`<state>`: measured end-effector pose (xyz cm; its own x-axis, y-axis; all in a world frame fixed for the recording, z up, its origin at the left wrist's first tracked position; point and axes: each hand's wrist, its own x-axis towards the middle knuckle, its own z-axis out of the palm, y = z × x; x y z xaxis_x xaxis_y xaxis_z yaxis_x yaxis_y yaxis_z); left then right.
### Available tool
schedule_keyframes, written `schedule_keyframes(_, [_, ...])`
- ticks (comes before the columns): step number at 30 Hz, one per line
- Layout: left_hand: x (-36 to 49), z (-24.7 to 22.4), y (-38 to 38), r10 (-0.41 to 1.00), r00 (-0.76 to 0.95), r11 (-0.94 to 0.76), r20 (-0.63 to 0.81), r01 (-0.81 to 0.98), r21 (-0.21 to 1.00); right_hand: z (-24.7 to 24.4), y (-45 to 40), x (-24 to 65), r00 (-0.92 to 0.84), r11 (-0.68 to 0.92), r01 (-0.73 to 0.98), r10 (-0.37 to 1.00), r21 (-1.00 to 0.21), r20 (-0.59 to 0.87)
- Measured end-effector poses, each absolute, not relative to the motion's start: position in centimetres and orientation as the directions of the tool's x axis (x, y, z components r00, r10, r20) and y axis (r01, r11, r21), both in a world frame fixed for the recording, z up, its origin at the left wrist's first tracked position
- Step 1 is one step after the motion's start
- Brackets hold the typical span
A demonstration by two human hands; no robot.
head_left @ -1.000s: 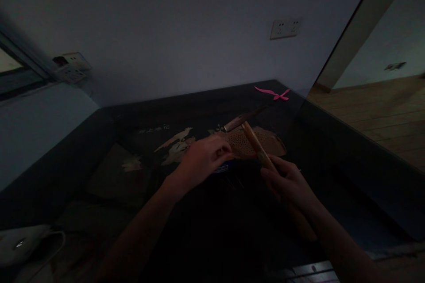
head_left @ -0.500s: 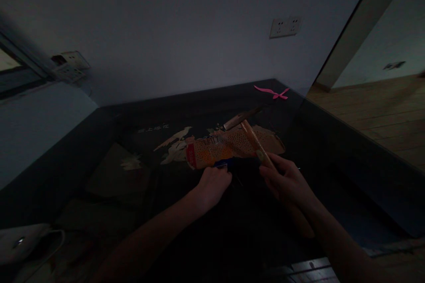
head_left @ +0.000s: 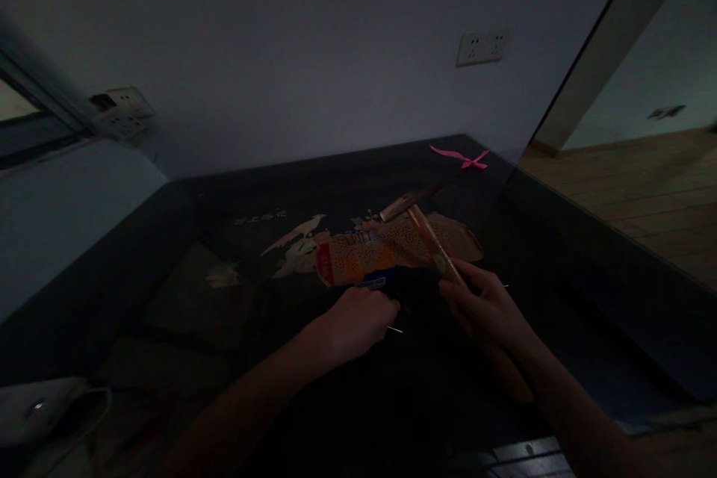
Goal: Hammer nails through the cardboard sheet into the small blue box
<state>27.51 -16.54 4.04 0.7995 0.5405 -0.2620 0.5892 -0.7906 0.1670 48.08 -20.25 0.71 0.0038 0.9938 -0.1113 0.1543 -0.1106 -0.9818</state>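
Your right grip (head_left: 486, 304) clasps the hammer (head_left: 427, 234), well inside the right edge of the desk (head_left: 529, 239). Across a gap, your left grip (head_left: 358, 321) curls beside a thin nail (head_left: 395, 329); you cannot tell what it holds.

right hand (head_left: 488, 308): grips hammer (head_left: 432, 240) | left hand (head_left: 361, 317): by thin nail (head_left: 396, 329)

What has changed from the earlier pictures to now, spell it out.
The left hand has drawn back toward the person, uncovering the red end of the dotted orange item. A thin shiny piece now shows beside its fingers; whether it is gripped is unclear. Unchanged: the right hand holding the hammer, and the pink ribbon.
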Motion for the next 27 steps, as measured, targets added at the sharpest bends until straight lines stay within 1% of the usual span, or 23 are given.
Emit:
schedule_keyframes(2, [27.2, 4.4, -16.2, 0.501, 0.838, -0.797, -0.216, 0.544, 0.261, 0.7, -20.2, 48.1, 0.013, -0.098, 0.158, 0.995, -0.983, -0.097])
schedule_keyframes(4, [27.0, 4.7, -15.9, 0.451, 0.874, -0.785, -0.180, 0.485, 0.385, 0.7, -20.2, 48.1, 0.010, -0.089, 0.147, 0.996, -0.985, -0.089])
schedule_keyframes(7, [27.0, 5.2, -15.5, 0.401, 0.908, -0.708, -0.121, 0.390, 0.589, 0.8, -20.3, 48.0, -0.004, -0.110, 0.137, 0.994, -0.984, -0.112])
schedule_keyframes(9, [27.1, 5.5, -15.3, 0.408, 0.909, -0.612, -0.083, 0.340, 0.714, 0.9, -20.2, 48.0, -0.005, -0.117, 0.144, 0.993, -0.983, -0.119])
schedule_keyframes(11, [27.3, 5.8, -15.4, 0.448, 0.891, -0.475, -0.067, 0.301, 0.827, 0.9, -20.2, 48.0, 0.000, -0.119, 0.146, 0.993, -0.982, -0.120])
schedule_keyframes(14, [27.6, 5.6, -15.4, 0.539, 0.839, -0.242, -0.076, 0.241, 0.940, 0.9, -20.1, 48.1, 0.007, -0.109, 0.139, 0.994, -0.984, -0.110])
schedule_keyframes(17, [27.8, 5.0, -15.5, 0.604, 0.793, -0.081, -0.082, 0.163, 0.983, 0.7, -20.1, 48.1, 0.013, -0.097, 0.135, 0.995, -0.986, -0.096])
schedule_keyframes(19, [27.8, 4.8, -15.5, 0.627, 0.774, -0.044, -0.081, 0.139, 0.989, 0.7, -20.2, 48.0, 0.014, -0.106, 0.139, 0.994, -0.985, -0.105])
schedule_keyframes(22, [27.7, 4.9, -15.4, 0.671, 0.739, -0.117, -0.062, 0.188, 0.975, 0.9, -20.2, 48.1, 0.010, -0.104, 0.152, 0.995, -0.983, -0.104])
schedule_keyframes(27, [27.7, 5.5, -15.3, 0.729, 0.683, -0.302, 0.045, 0.262, 0.917, 0.8, -20.1, 48.3, -0.011, -0.055, 0.173, 0.998, -0.983, -0.058])
